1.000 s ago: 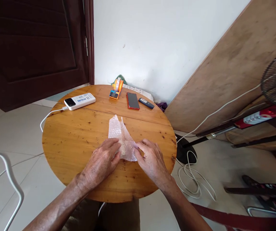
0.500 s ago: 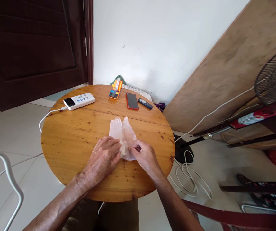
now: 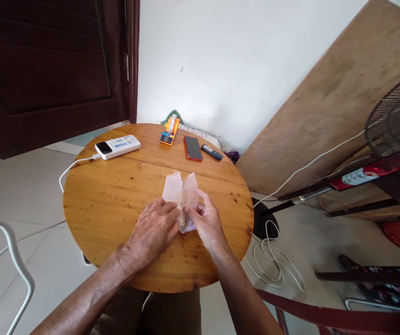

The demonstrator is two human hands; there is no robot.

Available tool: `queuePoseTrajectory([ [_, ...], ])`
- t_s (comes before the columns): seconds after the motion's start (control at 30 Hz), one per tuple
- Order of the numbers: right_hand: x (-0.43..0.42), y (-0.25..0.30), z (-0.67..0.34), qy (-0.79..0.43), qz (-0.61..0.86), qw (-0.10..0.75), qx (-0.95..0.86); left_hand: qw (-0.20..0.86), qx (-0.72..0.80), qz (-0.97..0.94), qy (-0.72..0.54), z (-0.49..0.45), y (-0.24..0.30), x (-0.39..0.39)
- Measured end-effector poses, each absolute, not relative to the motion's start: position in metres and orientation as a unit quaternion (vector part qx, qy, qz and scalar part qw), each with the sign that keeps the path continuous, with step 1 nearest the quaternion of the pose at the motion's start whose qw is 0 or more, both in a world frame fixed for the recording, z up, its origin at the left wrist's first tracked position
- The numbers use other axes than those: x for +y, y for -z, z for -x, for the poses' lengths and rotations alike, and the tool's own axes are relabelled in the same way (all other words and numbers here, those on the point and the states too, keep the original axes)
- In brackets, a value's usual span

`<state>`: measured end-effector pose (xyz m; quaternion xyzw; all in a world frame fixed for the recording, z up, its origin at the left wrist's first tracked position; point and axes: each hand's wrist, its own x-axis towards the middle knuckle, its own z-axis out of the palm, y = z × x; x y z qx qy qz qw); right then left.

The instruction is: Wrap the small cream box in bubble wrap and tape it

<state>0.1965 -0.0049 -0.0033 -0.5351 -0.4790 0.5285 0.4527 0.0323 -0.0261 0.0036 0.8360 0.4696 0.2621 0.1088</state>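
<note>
the bubble wrap (image 3: 172, 188) lies crumpled near the middle of the round wooden table (image 3: 105, 204), between the two hands. the left hand (image 3: 156, 223) rests its bent fingers upon the left part; whether they pinch it, i cannot tell. the right hand (image 3: 206, 221) touches the right part, with thumb and forefinger apart — a firm grasp, also, i cannot confirm. in my judgement, the light film could slide or spring open if the left fingers press too weakly, or tear — if the right pulls too sharply.
</note>
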Motion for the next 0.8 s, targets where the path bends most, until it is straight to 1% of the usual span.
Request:
queuePoseTrajectory([
  [0.2,-0.002,-0.004,-0.189,-0.484,0.546,0.435,-0.527,0.145,0.458,-0.837,-0.263,-0.032,-0.003,-0.023],
  [0.37,-0.008,-0.019,-0.188,-0.495,0.536,0.394,-0.558,0.195,0.462,-0.810,-0.304,-0.033,0.000,-0.023],
  [0.5,-0.017,-0.023,-0.191,-0.481,0.543,0.372,-0.579,0.198,0.478,-0.782,-0.348,-0.033,0.009,-0.025],
  [0.67,-0.032,-0.022,-0.191,-0.400,0.533,0.354,-0.656,0.214,0.492,-0.729,-0.425,-0.031,0.012,-0.026],
  [0.8,-0.039,-0.023,-0.188,-0.351,0.523,0.349,-0.694,0.238,0.543,-0.697,-0.403,-0.035,0.001,-0.023],
])
